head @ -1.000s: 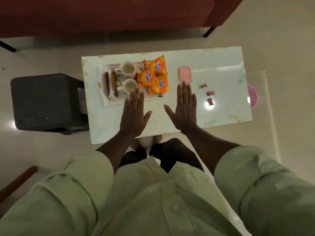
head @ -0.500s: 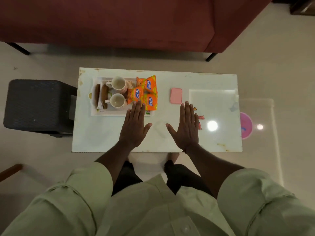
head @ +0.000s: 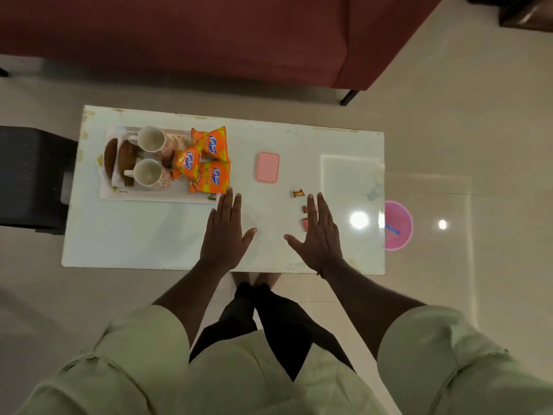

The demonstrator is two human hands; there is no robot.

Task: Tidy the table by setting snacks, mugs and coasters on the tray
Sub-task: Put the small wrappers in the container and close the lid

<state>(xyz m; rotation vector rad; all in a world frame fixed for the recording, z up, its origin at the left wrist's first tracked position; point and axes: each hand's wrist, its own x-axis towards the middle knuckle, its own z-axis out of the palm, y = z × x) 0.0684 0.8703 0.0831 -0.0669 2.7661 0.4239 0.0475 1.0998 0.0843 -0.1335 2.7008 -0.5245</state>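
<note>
Though most of the tidying looks done, a few things are left out on the table (head: 134,241). On the tray (head: 155,196) at the left end sit two mugs (head: 151,139), some brown coasters (head: 125,158) beside them, and three orange snack packs (head: 209,163), with one pack hanging over the tray's edge. A pink lid (head: 267,167) lies alone in the middle, and three small candies (head: 298,193) lie near the right hand (head: 321,235); two of them peek out from beside its fingers. I think the candies go on the tray next. Both hands are flat and spread wide, holding nothing; the left hand (head: 226,232) is just by the tray's corner. Compared with half a second ago, the hands look the same, flat and empty, but the right one now sits farther right, over the candies.
</note>
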